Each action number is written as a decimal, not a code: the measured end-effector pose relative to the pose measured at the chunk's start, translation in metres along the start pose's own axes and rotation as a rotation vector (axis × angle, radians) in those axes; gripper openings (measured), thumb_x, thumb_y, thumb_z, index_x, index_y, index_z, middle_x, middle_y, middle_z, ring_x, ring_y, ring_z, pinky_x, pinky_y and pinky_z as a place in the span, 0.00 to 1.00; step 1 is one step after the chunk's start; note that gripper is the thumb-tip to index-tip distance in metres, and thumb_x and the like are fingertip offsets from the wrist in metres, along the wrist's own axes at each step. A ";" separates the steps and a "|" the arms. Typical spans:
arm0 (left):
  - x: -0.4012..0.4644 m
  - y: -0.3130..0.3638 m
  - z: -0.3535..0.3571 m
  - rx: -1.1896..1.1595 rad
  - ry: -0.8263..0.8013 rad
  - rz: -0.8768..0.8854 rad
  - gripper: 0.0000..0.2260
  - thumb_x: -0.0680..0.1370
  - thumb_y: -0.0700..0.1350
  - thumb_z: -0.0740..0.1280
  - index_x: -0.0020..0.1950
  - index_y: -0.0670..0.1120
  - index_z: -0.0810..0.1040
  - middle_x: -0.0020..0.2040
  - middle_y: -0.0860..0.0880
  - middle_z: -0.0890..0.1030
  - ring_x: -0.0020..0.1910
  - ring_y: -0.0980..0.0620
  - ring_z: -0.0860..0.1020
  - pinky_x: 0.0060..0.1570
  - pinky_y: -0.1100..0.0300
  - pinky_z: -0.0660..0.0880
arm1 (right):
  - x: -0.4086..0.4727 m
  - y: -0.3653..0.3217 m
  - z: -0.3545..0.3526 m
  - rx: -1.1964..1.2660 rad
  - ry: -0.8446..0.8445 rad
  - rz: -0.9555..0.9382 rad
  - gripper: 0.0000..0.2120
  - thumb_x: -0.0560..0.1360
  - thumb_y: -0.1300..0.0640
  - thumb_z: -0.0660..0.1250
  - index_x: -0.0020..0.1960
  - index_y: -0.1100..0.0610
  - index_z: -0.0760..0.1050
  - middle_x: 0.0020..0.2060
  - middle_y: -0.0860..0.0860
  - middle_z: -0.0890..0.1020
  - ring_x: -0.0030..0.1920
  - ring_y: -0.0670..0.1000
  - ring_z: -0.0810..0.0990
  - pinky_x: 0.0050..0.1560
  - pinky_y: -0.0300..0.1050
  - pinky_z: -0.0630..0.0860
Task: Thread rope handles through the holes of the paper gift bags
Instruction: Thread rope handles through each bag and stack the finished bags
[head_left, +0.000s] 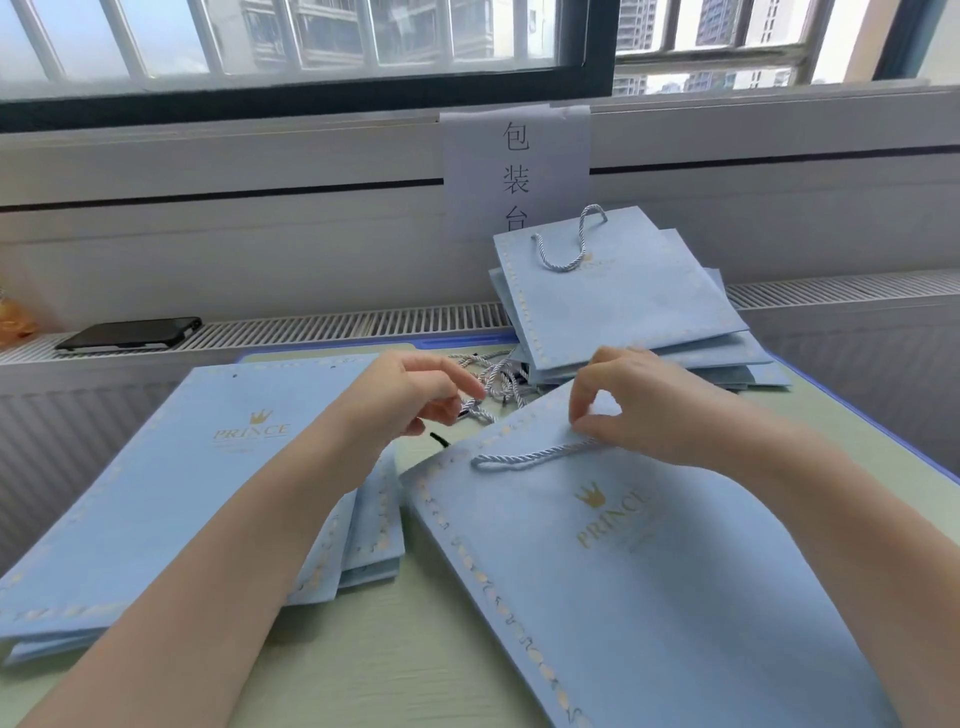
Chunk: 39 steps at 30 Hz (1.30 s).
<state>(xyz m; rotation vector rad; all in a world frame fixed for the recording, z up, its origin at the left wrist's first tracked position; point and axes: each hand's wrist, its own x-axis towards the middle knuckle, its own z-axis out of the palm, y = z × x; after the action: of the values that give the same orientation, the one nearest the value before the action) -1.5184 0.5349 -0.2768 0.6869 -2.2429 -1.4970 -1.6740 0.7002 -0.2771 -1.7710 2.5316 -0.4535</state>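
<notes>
A light blue paper gift bag (649, 597) with a gold crown print lies flat on the table before me, its top edge pointing away. A pale blue twisted rope handle (530, 457) lies across its top, one end under my right hand (639, 410), which pinches the rope at the bag's upper edge. My left hand (415, 395) pinches another rope (480, 410) with a black tip, just left of the bag's top corner. Loose ropes (498, 374) lie in a pile beyond both hands.
A stack of flat blue bags (171, 493) lies at the left under my left forearm. Bags with a rope handle fitted (628, 301) are piled at the back right against a paper sign (514, 166). A black phone (130, 332) rests on the radiator grille.
</notes>
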 end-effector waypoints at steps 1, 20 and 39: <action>-0.001 -0.001 0.003 0.124 0.020 0.032 0.14 0.78 0.35 0.59 0.41 0.47 0.82 0.34 0.51 0.78 0.34 0.57 0.75 0.34 0.67 0.68 | -0.002 0.001 -0.003 0.026 -0.030 0.026 0.02 0.74 0.53 0.68 0.45 0.47 0.75 0.48 0.43 0.74 0.42 0.40 0.71 0.42 0.32 0.67; 0.001 -0.023 0.039 0.575 -0.014 0.235 0.02 0.79 0.44 0.64 0.47 0.48 0.72 0.37 0.55 0.71 0.35 0.61 0.69 0.35 0.70 0.64 | -0.006 0.012 -0.024 0.005 0.042 0.214 0.11 0.80 0.59 0.56 0.56 0.57 0.76 0.38 0.46 0.75 0.34 0.47 0.73 0.28 0.32 0.67; -0.005 -0.017 0.037 0.582 0.041 0.211 0.13 0.79 0.54 0.61 0.36 0.51 0.69 0.33 0.56 0.71 0.33 0.57 0.69 0.37 0.56 0.67 | -0.005 0.017 -0.030 0.552 0.313 0.067 0.12 0.77 0.65 0.63 0.57 0.55 0.78 0.34 0.49 0.71 0.36 0.45 0.74 0.45 0.29 0.71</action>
<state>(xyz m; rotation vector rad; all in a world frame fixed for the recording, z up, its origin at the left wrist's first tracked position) -1.5311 0.5604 -0.3062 0.5991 -2.6359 -0.7193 -1.6931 0.7166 -0.2535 -1.4893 2.2956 -1.3604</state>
